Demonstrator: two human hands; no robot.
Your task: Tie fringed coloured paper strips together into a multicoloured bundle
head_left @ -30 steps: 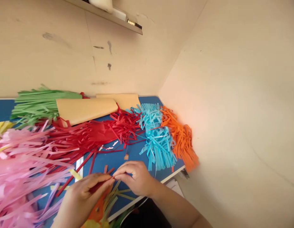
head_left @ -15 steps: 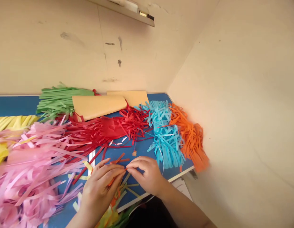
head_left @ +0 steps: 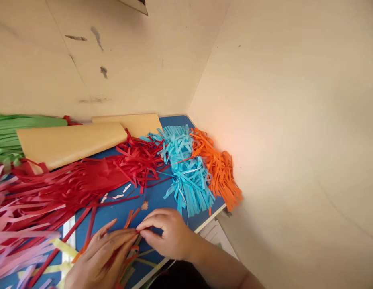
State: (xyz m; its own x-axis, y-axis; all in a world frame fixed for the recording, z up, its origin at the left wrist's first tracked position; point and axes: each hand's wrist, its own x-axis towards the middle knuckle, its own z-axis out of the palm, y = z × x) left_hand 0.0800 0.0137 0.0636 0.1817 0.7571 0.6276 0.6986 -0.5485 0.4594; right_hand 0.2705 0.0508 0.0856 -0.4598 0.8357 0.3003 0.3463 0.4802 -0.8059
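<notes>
Near the table's front edge, the fingertips of my left hand (head_left: 103, 255) and my right hand (head_left: 168, 235) meet in a pinch on a small orange piece. Orange paper strips (head_left: 130, 253) hang below and behind my left fingers, and a few stick up past them. My right thumb and index finger are pressed together at the piece's end. Beyond my hands lies a heap of red fringed paper (head_left: 104, 174). To the right of it sit light blue fringe (head_left: 186, 172), with a thin white string (head_left: 179, 186) across it, and orange fringe (head_left: 219, 172).
A blue table (head_left: 111, 214) meets the wall at the back. Folded tan paper (head_left: 74, 142) and green fringe (head_left: 8, 134) lie at the back left. Pink strips (head_left: 20, 257) and pale yellow strips (head_left: 64, 247) are at the left. Papers (head_left: 219, 241) show below the right edge.
The view has turned to the right, so the table's contents and both hands appear further left. The hands still meet at the fingertips.
</notes>
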